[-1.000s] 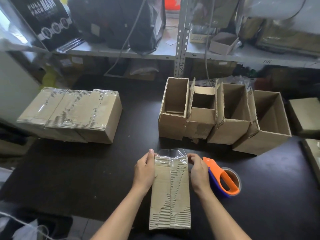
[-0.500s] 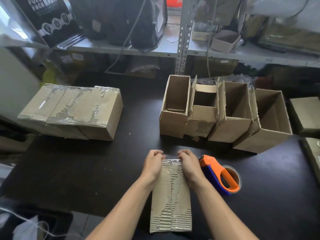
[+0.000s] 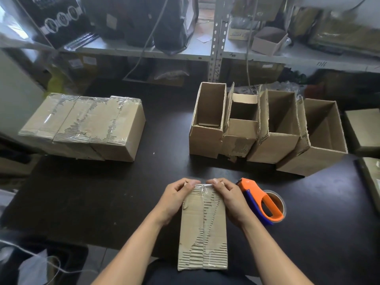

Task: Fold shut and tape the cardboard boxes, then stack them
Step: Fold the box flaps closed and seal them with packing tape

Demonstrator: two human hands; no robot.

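Hands meet at the far end of a narrow cardboard box lying lengthwise on the black table, its near end past the table's front edge. Both forearms reach forward from the bottom of the head view, angled inward. The left hand curls over the box's far left corner, fingers bent down over the end, thumb along the top. The right hand mirrors it on the far right corner. Both are pressed closed against the box, knuckles nearly touching at its centre, where clear tape runs along the seam and wrinkles over the edge.

Just right of the right hand lies an orange and blue tape dispenser on its side. Farther back, right of centre, four open boxes stand in a touching row. Well apart to the left sits a block of taped boxes, side by side. Cluttered metal shelves run behind the table.
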